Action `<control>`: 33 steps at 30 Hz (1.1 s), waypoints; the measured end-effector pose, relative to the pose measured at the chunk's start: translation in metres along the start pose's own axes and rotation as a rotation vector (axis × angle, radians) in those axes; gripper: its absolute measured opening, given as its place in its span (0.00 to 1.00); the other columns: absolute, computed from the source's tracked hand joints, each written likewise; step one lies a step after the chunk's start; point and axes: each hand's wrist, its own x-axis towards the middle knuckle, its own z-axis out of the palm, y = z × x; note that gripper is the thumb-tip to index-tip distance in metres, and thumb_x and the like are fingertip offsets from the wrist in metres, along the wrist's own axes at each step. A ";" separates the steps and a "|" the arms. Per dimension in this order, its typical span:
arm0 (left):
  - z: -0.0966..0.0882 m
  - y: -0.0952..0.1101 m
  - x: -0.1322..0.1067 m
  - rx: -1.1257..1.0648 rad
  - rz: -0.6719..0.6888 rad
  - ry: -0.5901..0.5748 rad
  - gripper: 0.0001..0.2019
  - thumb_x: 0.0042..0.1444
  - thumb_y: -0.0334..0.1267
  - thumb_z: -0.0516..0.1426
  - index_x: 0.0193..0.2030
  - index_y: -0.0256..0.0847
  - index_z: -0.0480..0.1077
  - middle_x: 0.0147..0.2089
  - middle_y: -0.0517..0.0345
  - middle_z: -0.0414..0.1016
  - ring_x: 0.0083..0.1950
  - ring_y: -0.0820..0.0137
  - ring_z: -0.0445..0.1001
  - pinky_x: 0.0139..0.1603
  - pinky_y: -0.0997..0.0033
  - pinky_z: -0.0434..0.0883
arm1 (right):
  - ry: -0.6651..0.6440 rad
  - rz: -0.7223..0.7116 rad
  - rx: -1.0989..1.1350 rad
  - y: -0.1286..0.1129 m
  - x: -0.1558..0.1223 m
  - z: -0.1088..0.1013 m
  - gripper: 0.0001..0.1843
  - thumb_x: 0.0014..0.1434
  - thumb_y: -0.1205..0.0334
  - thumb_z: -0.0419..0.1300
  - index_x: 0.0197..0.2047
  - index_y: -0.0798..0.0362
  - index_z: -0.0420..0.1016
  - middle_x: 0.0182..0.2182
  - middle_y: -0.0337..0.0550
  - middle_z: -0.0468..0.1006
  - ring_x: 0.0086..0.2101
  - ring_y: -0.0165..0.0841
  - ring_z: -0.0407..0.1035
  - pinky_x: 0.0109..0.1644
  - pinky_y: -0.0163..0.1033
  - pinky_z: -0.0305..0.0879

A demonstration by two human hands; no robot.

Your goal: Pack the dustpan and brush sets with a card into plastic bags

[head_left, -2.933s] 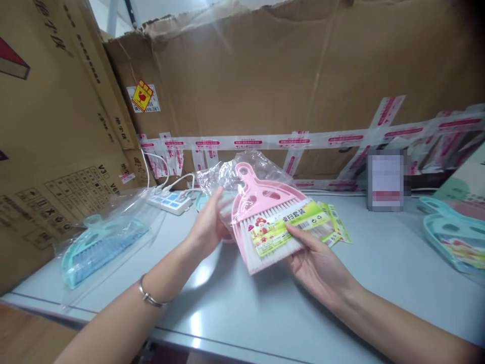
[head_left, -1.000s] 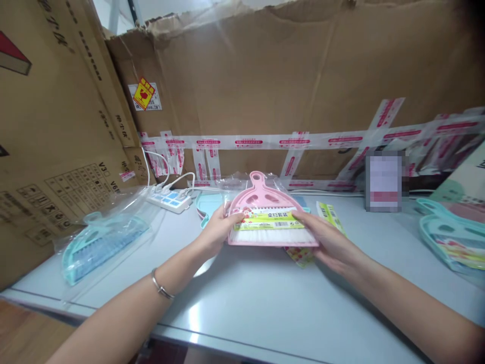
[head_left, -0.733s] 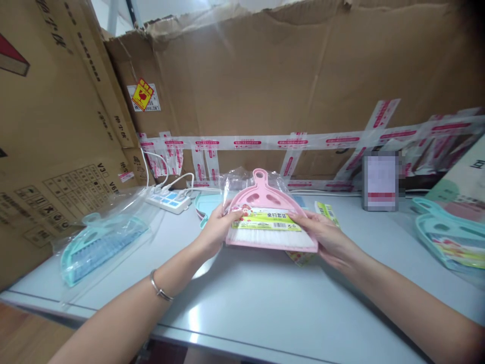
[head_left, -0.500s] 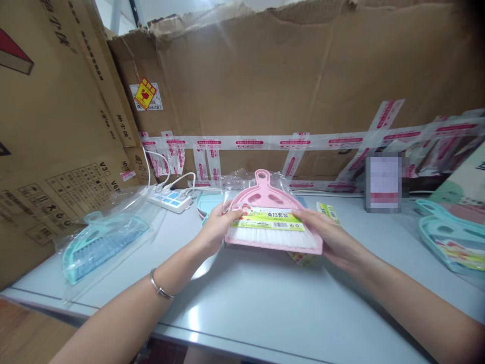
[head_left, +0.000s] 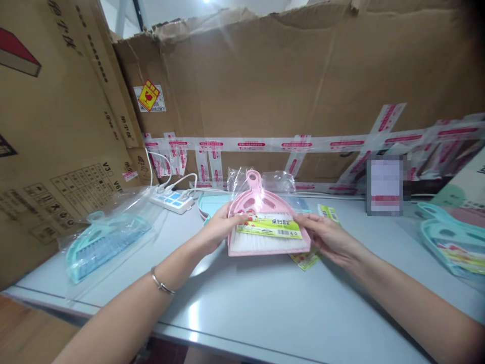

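Observation:
A pink dustpan and brush set (head_left: 265, 202) in a clear plastic bag is held up above the table, its white bristles and green label facing me. My left hand (head_left: 222, 227) grips its left edge, thumb on the front. On the opposite edge, my right hand (head_left: 326, 235) pinches the bag and pan. Behind the set, partly hidden, lie a turquoise dustpan (head_left: 210, 205) and green label cards (head_left: 305, 259). Another bagged turquoise dustpan and brush (head_left: 108, 242) rests at the left of the table.
Turquoise dustpan sets (head_left: 450, 237) lie at the right edge. A white power strip (head_left: 174, 200) with plugged-in cables sits at the back left. A blurred upright device (head_left: 385, 184) stands at the back right. A large taped cardboard box (head_left: 265, 91) walls off the rear; another carton (head_left: 56, 126) stands left.
The pink set has turned slightly and shifted a little left in my hands. Its bag now stands out more around the handle. Both hands keep their hold.

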 end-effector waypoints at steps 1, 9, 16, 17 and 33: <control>0.001 -0.001 0.000 0.003 -0.003 0.022 0.16 0.44 0.33 0.64 0.42 0.38 0.70 0.43 0.47 0.78 0.43 0.62 0.77 0.43 0.63 0.72 | 0.033 -0.019 -0.016 0.001 0.000 0.000 0.17 0.41 0.59 0.72 0.21 0.54 0.67 0.21 0.42 0.77 0.23 0.30 0.71 0.24 0.31 0.67; -0.002 0.001 0.005 -0.115 -0.107 0.072 0.11 0.45 0.32 0.63 0.37 0.36 0.71 0.35 0.47 0.79 0.35 0.64 0.78 0.35 0.67 0.73 | -0.161 0.020 0.013 -0.011 -0.012 0.003 0.16 0.48 0.58 0.67 0.40 0.53 0.72 0.39 0.46 0.79 0.35 0.35 0.74 0.36 0.36 0.72; -0.004 0.008 0.004 -0.164 -0.179 0.111 0.08 0.45 0.30 0.62 0.34 0.34 0.70 0.32 0.47 0.79 0.32 0.66 0.78 0.37 0.68 0.73 | -0.436 -0.061 -0.101 -0.018 -0.024 0.009 0.42 0.40 0.65 0.72 0.59 0.48 0.64 0.45 0.47 0.78 0.33 0.35 0.74 0.39 0.40 0.73; -0.003 0.008 0.004 -0.169 -0.172 0.114 0.08 0.45 0.30 0.62 0.34 0.35 0.70 0.32 0.48 0.79 0.31 0.66 0.78 0.37 0.68 0.73 | -0.432 -0.088 -0.112 -0.018 -0.024 0.010 0.41 0.41 0.64 0.72 0.59 0.49 0.65 0.44 0.47 0.78 0.32 0.34 0.74 0.38 0.39 0.72; -0.007 0.015 -0.008 0.121 0.103 -0.223 0.41 0.38 0.31 0.67 0.60 0.47 0.57 0.45 0.48 0.73 0.28 0.76 0.69 0.19 0.82 0.58 | 0.004 -0.108 0.176 0.006 -0.013 0.016 0.14 0.43 0.70 0.70 0.36 0.56 0.77 0.38 0.43 0.79 0.32 0.28 0.74 0.36 0.25 0.74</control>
